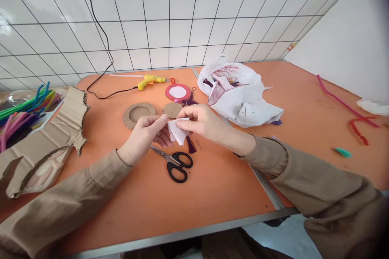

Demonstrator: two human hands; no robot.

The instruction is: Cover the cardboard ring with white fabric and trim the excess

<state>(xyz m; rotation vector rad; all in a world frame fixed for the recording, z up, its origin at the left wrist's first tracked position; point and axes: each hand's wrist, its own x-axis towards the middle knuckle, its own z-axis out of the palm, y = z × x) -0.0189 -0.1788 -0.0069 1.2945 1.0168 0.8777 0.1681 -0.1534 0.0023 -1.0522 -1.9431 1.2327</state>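
Note:
A small piece of white cloth [178,132] is pinched between my two hands above the table. My left hand [148,129] grips its left edge with thumb and fingers. On the other side, my right hand [202,122] holds the top right part, thumb pressed over it. Just behind the hands lie a cardboard ring [130,114] and a small cardboard disc [173,109]. Black-handled scissors [178,166] rest below the cloth, blades partly hidden by my left hand. A dark purple tassel [191,145] shows beneath my right hand.
A yellow glue gun [148,81] with a black cord lies at the back, near a red-rimmed round piece [178,92]. A white plastic bag [249,105] sits back right. Torn cardboard [60,123] and colourful pipe cleaners [27,107] are at left; more pipe cleaners [343,99] lie right.

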